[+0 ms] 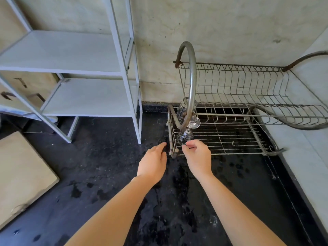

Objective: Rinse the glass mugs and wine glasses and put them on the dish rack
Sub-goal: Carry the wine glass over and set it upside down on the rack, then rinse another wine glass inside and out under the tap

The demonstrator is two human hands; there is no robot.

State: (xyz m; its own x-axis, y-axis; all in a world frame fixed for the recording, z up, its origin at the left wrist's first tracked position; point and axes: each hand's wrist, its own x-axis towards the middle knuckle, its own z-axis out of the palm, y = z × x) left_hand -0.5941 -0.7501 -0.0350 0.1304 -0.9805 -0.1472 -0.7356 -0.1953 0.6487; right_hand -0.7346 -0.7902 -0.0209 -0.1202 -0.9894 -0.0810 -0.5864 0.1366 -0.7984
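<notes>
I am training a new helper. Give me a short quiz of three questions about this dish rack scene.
1. True or false: the left hand grips a glass.
2. The wine glass is in the dish rack's: A) near-left corner, B) far-right corner, C) upper tier.
3. Which hand is closest to the wine glass?
Key: 1 false; 2 A; 3 the right hand.

Head camera looks down, close above dish rack [230, 139].
</notes>
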